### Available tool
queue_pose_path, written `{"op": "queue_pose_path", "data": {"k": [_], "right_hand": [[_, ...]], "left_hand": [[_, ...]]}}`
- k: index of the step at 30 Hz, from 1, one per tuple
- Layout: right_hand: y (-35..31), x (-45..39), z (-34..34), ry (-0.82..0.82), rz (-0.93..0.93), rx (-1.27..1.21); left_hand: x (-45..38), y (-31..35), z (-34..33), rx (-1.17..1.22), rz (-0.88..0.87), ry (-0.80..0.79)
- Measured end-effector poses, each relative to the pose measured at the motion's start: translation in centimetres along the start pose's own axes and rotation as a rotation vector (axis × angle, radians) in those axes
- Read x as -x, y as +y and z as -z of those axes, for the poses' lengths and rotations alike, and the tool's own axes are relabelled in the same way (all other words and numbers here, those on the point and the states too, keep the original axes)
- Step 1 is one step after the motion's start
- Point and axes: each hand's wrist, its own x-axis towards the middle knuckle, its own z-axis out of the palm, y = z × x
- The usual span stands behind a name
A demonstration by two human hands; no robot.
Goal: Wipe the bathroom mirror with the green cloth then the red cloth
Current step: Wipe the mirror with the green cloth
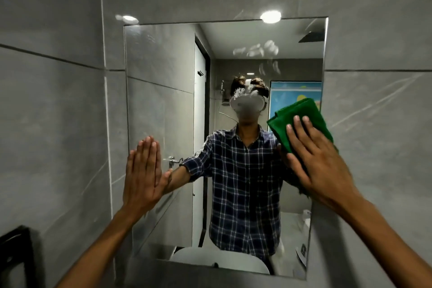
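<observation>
A rectangular frameless mirror (163,105) hangs on the grey tiled wall ahead. White foam smears (259,50) dot its upper middle. My right hand (320,161) lies flat on a folded green cloth (301,119), pressing it against the glass at the mirror's right edge. My left hand (142,175) rests flat against the mirror near its left edge, fingers straight and together, holding nothing. The red cloth is not in view.
Grey tiled walls (51,124) surround the mirror. A dark fixture (14,257) juts out at the lower left. The mirror reflects a person in a checked shirt, a white basin (217,262) and a door.
</observation>
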Motion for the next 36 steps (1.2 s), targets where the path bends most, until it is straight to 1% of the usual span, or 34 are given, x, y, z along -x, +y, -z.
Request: {"op": "queue_pose_path", "data": {"k": [2,4,6,10,11,12,13,14,15,17,19,20,21,22,23,24,25,27,29,30,31,33,36], "right_hand": [[1.6,-0.5,0.2,-0.011,0.105,0.144],[1.1,-0.9,-0.5,0.01,0.077,0.178],[-1.1,-1.4,-1.7,0.077,-0.087,0.158],[-7.7,-6.2,-3.0,0.217,-0.537,0.017],[-9.7,-8.0,-3.0,0.24,-0.607,-0.024],[-11.9,-9.8,-3.2,0.258,-0.632,-0.059],[-14.1,-11.4,-3.5,0.271,-0.614,-0.088],[-16.2,-12.8,-3.8,0.276,-0.556,-0.114],[-18.1,-13.7,-4.1,0.265,-0.456,-0.133],[-20.6,-14.2,-5.0,0.199,-0.157,-0.134],[-20.4,-12.9,-5.8,0.11,0.18,-0.065],[-19.4,-12.1,-6.0,0.08,0.297,-0.021],[-17.8,-11.2,-6.0,0.061,0.346,0.009],[-15.9,-10.1,-5.9,0.052,0.331,0.031],[-13.7,-8.9,-5.7,0.06,0.268,0.054],[-11.4,-7.7,-5.2,0.081,0.166,0.08],[-9.1,-6.7,-4.6,0.112,0.033,0.093],[-5.4,-5.9,-3.3,0.192,-0.315,0.058],[-3.9,-7.7,-2.0,0.281,-0.655,-0.018],[-4.1,-9.5,-1.4,0.322,-0.782,-0.061],[-4.6,-11.5,-0.8,0.358,-0.868,-0.098],[-6.3,-15.7,0.0,0.407,-0.927,-0.135],[-10.8,-20.9,0.5,0.444,-0.849,-0.143]], "left_hand": [[-0.2,-0.2,-0.4,-0.013,-0.007,0.008],[0.0,-0.3,-0.5,-0.03,-0.014,0.011],[0.0,-0.4,-0.7,-0.036,0.008,0.027],[0.0,-0.4,-0.8,-0.018,0.059,0.038],[0.0,-0.4,-0.8,-0.023,0.054,0.035],[0.0,-0.4,-0.8,-0.026,0.049,0.036],[-0.1,-0.4,-0.8,-0.03,0.047,0.037],[-0.1,-0.4,-0.7,-0.034,0.046,0.037],[-0.1,-0.4,-0.7,-0.038,0.045,0.035],[0.0,-0.3,-0.5,-0.037,0.044,0.032],[-0.1,-0.2,-0.2,-0.039,0.048,0.014],[-0.2,-0.1,0.0,-0.043,0.052,0.0],[-0.2,0.0,0.1,-0.049,0.057,-0.018],[-0.2,0.1,0.3,-0.055,0.062,-0.039],[-0.2,0.1,0.4,-0.061,0.068,-0.058],[-0.3,0.2,0.6,-0.067,0.072,-0.07],[-0.3,0.2,0.6,-0.073,0.076,-0.076],[-0.2,0.3,0.5,-0.077,0.079,-0.075],[-0.2,0.2,0.3,-0.081,0.067,-0.06],[-0.2,0.2,0.2,-0.083,0.064,-0.055],[-0.1,0.1,0.1,-0.084,0.06,-0.053],[0.0,-0.1,-0.1,-0.079,0.056,-0.053],[-0.1,-0.2,-0.3,-0.08,0.044,-0.041]]}}
